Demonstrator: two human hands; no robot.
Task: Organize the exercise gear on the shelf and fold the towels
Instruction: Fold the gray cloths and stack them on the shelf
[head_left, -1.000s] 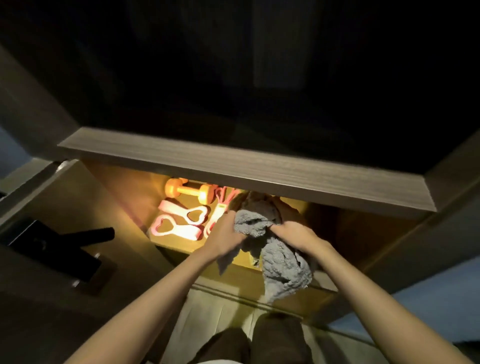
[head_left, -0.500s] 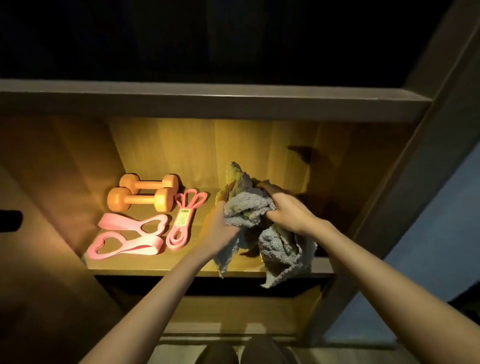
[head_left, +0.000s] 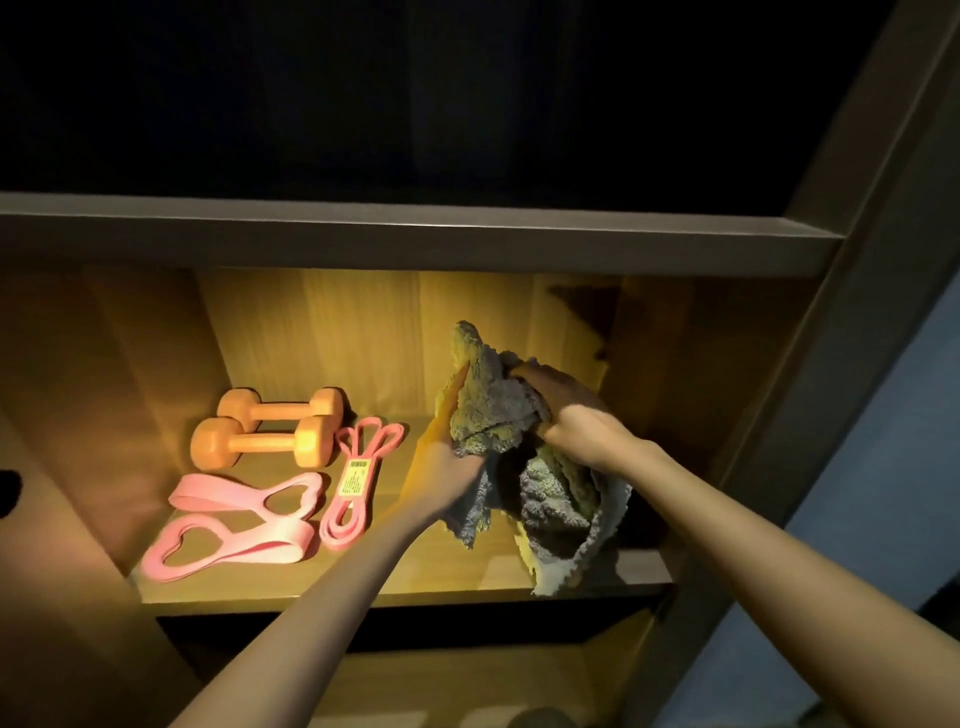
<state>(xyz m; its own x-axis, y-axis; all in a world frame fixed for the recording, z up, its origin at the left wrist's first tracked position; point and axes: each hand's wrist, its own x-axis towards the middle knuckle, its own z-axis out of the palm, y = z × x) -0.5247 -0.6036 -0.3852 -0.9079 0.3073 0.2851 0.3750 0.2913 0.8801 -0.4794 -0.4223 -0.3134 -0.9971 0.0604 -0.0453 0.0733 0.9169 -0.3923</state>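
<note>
Clutching crumpled, nubby grey towel (head_left: 491, 413), left hand (head_left: 444, 467), right hand (head_left: 582, 431), wooden shelf (head_left: 415, 577)

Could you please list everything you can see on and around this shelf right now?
lit shelf: 1, light wood, middle of the cabinet
upper shelf board: 1, dark wood, above it
dumbbells: 2, orange, back left of the lit shelf, side by side
figure-eight resistance bands: 2, pink, front left, ahead of the dumbbells
loop resistance band: 1, pink with a yellow label, right of the dumbbells
towel: 1 as far as shows, grey, crumpled, held over the right half
left hand: 1, grips the towel's left side
right hand: 1, grips the towel's right side
</note>
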